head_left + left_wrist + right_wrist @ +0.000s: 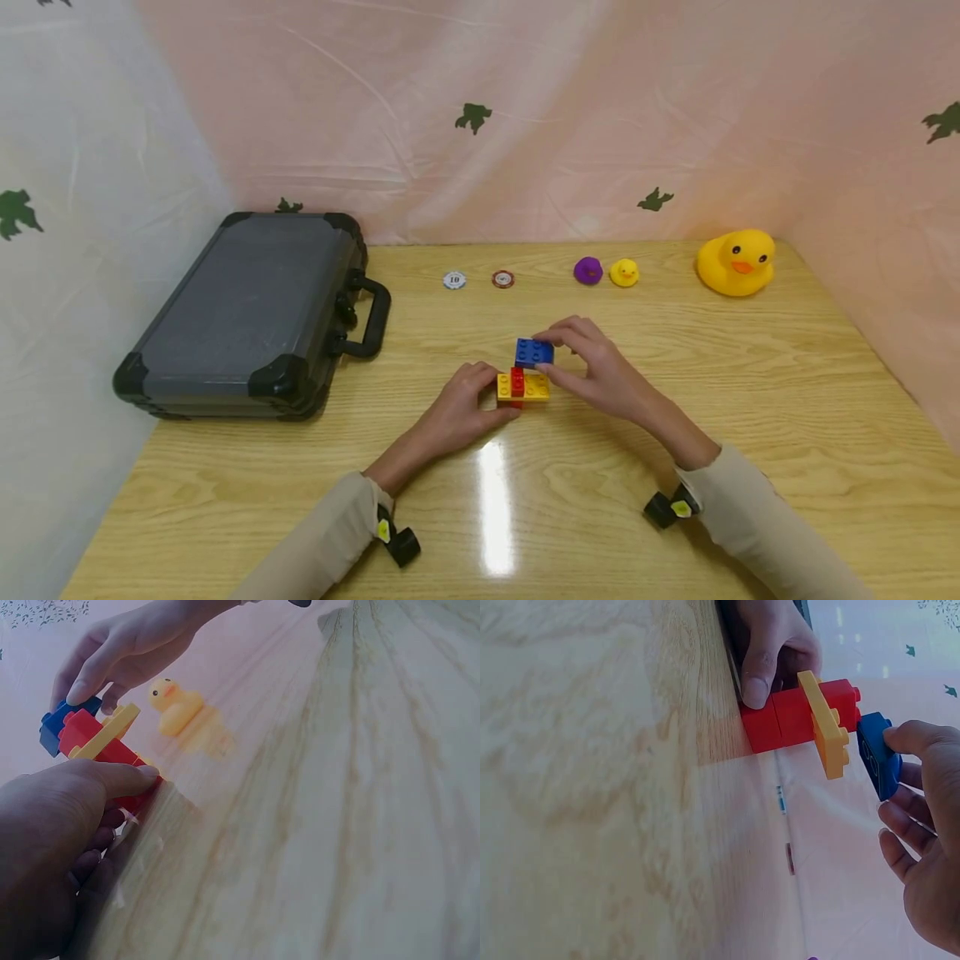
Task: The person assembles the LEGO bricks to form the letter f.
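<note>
A light wood-grain tabletop (750,400) fills the lower half of the head view, with a bright streak of glare near its lower middle. Behind it and along the right of the frame hangs a pale pink sheet (570,108), creased and printed with scattered dark green leaf shapes (473,116). At the left of the frame the sheet (67,275) is whitish, with the same leaf print. The light is soft and even, with faint shadows

2 hands (457,412) (600,371); 3 ducks (737,262) (624,272) (588,270); 2 chips (453,280) (503,279); 1 case (240,312); 1 blue brick (534,352), 1 yellow brick (534,387), red bricks (799,716) approx 3.
</note>
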Demonstrator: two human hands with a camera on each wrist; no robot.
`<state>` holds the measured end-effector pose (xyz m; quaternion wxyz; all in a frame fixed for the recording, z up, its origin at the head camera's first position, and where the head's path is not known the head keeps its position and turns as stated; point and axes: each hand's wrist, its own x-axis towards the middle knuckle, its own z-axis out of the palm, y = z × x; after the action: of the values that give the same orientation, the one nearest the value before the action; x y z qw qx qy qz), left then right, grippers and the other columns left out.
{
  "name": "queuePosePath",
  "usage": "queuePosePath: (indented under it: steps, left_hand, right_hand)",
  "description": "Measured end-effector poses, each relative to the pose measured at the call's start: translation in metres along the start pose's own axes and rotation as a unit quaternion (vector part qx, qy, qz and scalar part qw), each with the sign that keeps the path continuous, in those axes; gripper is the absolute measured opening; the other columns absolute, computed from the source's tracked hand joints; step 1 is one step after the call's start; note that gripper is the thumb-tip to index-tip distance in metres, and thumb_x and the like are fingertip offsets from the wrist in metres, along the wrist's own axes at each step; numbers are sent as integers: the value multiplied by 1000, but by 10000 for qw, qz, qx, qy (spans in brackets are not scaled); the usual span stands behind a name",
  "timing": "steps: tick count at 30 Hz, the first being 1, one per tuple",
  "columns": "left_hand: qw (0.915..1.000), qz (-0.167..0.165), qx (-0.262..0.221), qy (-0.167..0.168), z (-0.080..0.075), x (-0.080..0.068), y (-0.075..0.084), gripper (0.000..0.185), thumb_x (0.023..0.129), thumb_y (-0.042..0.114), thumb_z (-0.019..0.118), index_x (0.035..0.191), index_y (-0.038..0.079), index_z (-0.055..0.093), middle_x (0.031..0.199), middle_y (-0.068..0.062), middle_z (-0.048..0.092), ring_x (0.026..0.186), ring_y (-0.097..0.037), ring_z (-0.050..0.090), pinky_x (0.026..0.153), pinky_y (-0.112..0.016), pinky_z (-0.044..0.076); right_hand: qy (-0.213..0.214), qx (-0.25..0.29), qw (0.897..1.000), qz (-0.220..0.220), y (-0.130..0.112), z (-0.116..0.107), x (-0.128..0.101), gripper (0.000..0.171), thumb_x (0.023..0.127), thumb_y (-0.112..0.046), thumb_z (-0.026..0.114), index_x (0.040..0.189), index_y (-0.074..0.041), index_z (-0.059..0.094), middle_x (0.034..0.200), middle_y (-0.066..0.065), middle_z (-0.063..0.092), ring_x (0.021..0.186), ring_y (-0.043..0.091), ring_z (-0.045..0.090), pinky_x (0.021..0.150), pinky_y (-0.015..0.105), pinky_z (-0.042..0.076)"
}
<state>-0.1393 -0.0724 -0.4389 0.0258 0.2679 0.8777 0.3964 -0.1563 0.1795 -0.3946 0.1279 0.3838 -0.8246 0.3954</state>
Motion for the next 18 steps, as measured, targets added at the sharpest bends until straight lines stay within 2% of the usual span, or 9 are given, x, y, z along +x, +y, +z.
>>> queuePosePath:
  steps: [11,18]
  left_hand:
    - [10000,17,31,30,0,-1,-1,34,89,27,85,113,9,70,107,0,64,96,-17,51,82,-35,44]
    - [9999,103,38,60,1,0,-1,32,88,27,85,111,9,70,106,1,64,96,-17,52,82,-36,45]
  right_hand:
    - [54,112,9999,-50,-5,0,-2,39,88,2,79,125,-3,68,119,6,62,108,22,57,89,44,52]
    - [-68,281,9996,-75,-9,1,-6,40,87,3,80,125,-4,68,118,5,62,107,21,58,90,41,53]
